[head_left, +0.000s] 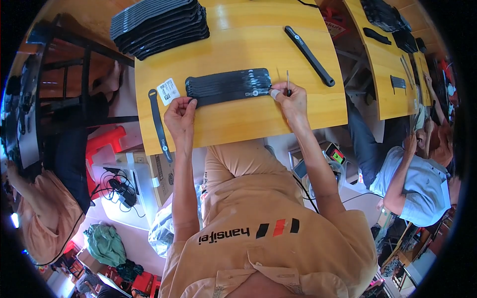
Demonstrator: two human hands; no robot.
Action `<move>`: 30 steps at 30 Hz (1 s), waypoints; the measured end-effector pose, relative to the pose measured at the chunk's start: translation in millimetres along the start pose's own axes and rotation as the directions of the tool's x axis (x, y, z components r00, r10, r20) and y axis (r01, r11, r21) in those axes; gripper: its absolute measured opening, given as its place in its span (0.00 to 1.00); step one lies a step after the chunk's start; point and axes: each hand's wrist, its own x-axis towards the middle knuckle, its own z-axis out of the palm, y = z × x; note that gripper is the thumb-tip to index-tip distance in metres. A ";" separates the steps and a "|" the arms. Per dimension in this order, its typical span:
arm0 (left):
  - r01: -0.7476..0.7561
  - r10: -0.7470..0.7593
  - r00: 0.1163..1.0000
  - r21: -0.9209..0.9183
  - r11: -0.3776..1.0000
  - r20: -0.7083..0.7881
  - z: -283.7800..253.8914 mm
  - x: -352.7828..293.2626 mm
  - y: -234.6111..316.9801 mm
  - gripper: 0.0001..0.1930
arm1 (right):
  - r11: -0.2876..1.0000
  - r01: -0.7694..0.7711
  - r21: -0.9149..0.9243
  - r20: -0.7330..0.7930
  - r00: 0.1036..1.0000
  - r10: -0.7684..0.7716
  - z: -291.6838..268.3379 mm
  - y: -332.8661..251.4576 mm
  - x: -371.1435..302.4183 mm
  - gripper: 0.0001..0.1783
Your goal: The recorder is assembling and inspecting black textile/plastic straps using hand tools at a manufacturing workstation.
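Straps [218,88] look matt, the wooden table [238,42] glossy.

black straps [223,85], yellow table [243,44], tan shirt [278,248]

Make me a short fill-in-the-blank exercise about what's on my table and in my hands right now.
1. The left hand and the right hand both touch a bundle of straps whose colour is ____.
2. A thin pointed tool sticks up from the person's ____ hand.
3. The printed label beside the bundle is ____ in colour.
4. The tall stack of straps stands toward the far ____ corner of the table.

Missing words: black; right; white; left.
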 end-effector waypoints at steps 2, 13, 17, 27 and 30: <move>-0.005 0.005 1.000 -0.017 1.000 -0.002 1.0 0.4 -0.2 0.03 | 1.000 0.005 0.009 -0.005 1.000 -0.005 0.1 1.2 0.4 0.03; -0.005 0.005 1.000 -0.004 1.000 0.004 1.3 0.9 -0.5 0.03 | 0.999 0.032 -0.005 -0.028 0.999 -0.032 1.4 4.4 2.5 0.02; 0.001 -0.001 1.000 0.000 1.000 0.003 1.9 0.1 1.6 0.03 | 0.999 0.049 -0.015 -0.039 0.998 -0.050 2.5 2.1 1.5 0.02; 0.018 -0.017 1.000 0.040 0.999 -0.014 2.9 0.7 2.3 0.04 | 0.998 0.066 -0.005 -0.041 0.997 -0.066 2.6 3.4 1.4 0.02; 0.007 -0.006 1.000 0.055 0.998 -0.016 3.9 0.9 2.6 0.04 | 0.997 0.075 -0.020 -0.040 0.996 -0.076 2.0 4.3 1.8 0.01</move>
